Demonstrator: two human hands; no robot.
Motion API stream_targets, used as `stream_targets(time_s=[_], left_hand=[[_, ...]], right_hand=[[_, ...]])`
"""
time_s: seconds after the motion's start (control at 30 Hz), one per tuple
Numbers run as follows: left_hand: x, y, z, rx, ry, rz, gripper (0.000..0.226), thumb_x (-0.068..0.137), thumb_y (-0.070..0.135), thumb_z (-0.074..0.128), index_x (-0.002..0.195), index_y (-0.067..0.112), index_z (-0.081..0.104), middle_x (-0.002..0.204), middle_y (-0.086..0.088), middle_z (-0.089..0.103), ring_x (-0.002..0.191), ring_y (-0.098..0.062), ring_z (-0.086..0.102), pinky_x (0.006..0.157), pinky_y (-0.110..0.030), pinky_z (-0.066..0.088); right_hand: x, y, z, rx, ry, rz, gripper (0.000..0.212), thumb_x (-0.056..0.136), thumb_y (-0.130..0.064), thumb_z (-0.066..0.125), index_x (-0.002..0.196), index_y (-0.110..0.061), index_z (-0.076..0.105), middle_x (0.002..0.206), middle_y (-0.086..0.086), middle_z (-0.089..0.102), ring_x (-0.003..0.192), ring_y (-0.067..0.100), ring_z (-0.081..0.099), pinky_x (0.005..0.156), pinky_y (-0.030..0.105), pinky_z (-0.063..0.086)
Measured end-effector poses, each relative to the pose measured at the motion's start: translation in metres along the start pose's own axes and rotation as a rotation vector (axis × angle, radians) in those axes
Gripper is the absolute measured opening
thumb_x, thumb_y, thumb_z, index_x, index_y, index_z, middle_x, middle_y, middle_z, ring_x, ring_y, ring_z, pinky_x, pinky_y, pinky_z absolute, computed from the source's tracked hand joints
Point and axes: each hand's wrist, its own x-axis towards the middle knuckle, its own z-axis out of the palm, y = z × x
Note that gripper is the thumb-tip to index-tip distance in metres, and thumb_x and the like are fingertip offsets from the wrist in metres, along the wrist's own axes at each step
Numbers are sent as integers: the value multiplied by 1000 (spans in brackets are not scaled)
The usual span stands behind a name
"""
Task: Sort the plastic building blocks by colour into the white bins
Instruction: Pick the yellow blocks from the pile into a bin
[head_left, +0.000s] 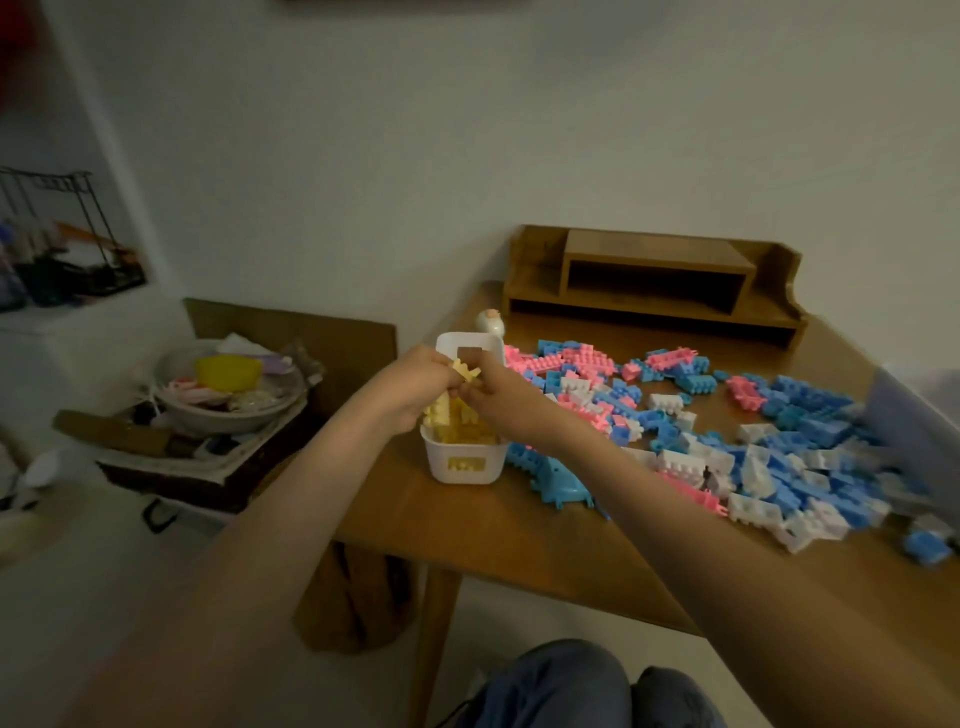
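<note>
A white bin (463, 467) stands near the left corner of the wooden table (509, 535), filled with yellow blocks (457, 421). Above it my left hand (415, 384) and my right hand (498, 400) meet, both pinching a cluster of joined yellow blocks (466, 371). To the right a wide heap of blue, pink and white blocks (769, 452) lies spread over the tabletop. A larger blue piece (558, 480) sits just right of the bin.
A wooden desk shelf (654, 280) stands at the table's back edge, with a small white figurine (491, 325) near it. Left of the table, a crate holds a bowl of clutter (228, 384). My knees (597, 686) are below the table's front edge.
</note>
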Motion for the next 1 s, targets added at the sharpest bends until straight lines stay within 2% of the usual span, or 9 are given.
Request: stream_targets(time_s=[0.13, 0.23, 0.33, 0.4, 0.57, 0.67, 0.8, 0.9, 1.0], left_hand=[[4, 4, 11, -64, 20, -30, 28, 93, 3, 48, 119, -1, 57, 113, -18, 59, 108, -28, 56, 86, -35, 45], [6, 10, 20, -55, 38, -29, 48, 96, 9, 47, 142, 8, 31, 129, -15, 47, 120, -25, 46, 94, -33, 41], [10, 5, 21, 96, -16, 20, 64, 96, 18, 48, 148, 16, 11, 140, -14, 37, 123, -28, 45, 97, -35, 43], [8, -3, 20, 343, -118, 71, 58, 99, 25, 41, 149, 17, 13, 137, -12, 41, 116, -27, 49, 91, -36, 45], [11, -17, 12, 662, -117, 134, 52, 101, 27, 35, 147, 11, 16, 139, -17, 38, 122, -30, 43, 97, -40, 39], [14, -20, 2, 806, -174, 128, 44, 100, 19, 38, 142, 10, 28, 142, -14, 36, 124, -27, 41, 102, -37, 37], [12, -14, 2, 805, -130, 199, 44, 98, 16, 41, 141, 12, 32, 137, -12, 39, 116, -25, 47, 87, -31, 42], [11, -3, 17, 764, -67, 259, 42, 97, 12, 41, 138, 7, 37, 134, -14, 42, 115, -30, 49, 90, -36, 44], [4, 14, 41, 759, 37, 320, 43, 94, 6, 48, 136, 6, 39, 136, -15, 39, 121, -30, 44, 99, -39, 42]], right_hand=[[2, 3, 3, -218, 48, 7, 44, 99, -22, 38, 141, -21, 26, 138, 8, 44, 128, 28, 39, 108, 50, 20], [2, 7, 2, -264, 20, 14, 55, 95, -22, 44, 144, -25, 20, 144, 8, 36, 134, 29, 30, 109, 51, 17], [3, 12, -3, -262, 69, 30, 60, 91, -25, 52, 143, -23, 22, 147, 5, 31, 136, 28, 25, 110, 50, 19], [1, 13, -4, -334, 105, 50, 65, 89, -24, 55, 144, -19, 21, 148, 6, 27, 136, 28, 23, 109, 47, 22], [-6, 6, 2, -114, -43, 89, 62, 97, -20, 43, 147, -14, 7, 128, 15, 53, 108, 26, 58, 86, 30, 48], [-8, 0, 9, -96, -158, 107, 50, 99, -28, 38, 143, -13, 19, 127, 14, 52, 92, 23, 63, 74, 27, 53], [-6, 0, 12, -169, -158, 100, 50, 100, -30, 35, 144, -13, 20, 131, 14, 51, 101, 25, 60, 87, 34, 52], [-10, 3, 2, -217, -82, 69, 52, 99, -21, 38, 146, -14, 18, 134, 14, 50, 115, 28, 54, 95, 36, 46], [-16, 15, -18, -315, 27, 62, 51, 95, -15, 47, 141, -13, 27, 125, 12, 56, 110, 25, 56, 88, 32, 45]])
